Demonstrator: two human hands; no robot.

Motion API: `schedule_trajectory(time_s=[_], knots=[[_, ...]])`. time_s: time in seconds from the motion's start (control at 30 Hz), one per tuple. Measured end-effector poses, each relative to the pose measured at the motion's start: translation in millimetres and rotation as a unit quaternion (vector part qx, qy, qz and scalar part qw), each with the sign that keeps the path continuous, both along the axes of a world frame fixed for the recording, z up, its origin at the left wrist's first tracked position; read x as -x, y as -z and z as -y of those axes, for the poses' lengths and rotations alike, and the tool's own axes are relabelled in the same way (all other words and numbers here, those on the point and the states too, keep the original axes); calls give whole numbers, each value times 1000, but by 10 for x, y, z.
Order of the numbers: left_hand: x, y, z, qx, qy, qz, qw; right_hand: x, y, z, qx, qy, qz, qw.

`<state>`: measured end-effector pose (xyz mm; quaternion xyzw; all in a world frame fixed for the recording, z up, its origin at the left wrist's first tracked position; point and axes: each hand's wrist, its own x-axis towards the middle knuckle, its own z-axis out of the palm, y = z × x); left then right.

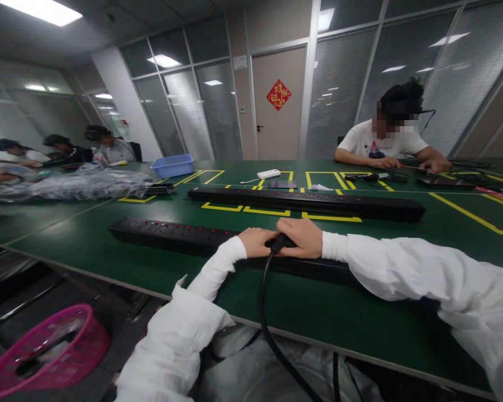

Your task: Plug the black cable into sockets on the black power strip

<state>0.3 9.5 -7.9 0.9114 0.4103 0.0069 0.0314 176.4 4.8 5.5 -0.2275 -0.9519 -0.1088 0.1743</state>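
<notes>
Black plug [280, 242] sits between hands [304, 237] at power strip [176, 234].

On the door [272, 137], midway between its side edges, I can see a red diamond sign [279, 95] with gold Chinese characters, 进 and 宝 among them; the lettering on a white T-shirt [356, 142] is too blurred.

blk pwr strip [174, 231] | long, flat on tbl [88, 237] | blk cable [263, 312] | droops over edge
</notes>
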Motion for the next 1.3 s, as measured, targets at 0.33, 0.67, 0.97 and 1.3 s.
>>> schedule_trajectory(time_s=[0.33, 0.67, 0.97, 1.3], knots=[[21, -19, 3, 8, 23, 16, 1000, -70, 49, -80, 87, 18, -13, 996], [18, -46, 15, 15, 33, 19, 999, -233, 75, -225, 237, 54, -81, 967], [20, -34, 15, 14, 45, 25, 999, -315, 48, -203, 314, 61, -124, 939], [-11, -38, 12, 13, 50, 26, 998, -289, 148, -301, 461, 48, -185, 867]])
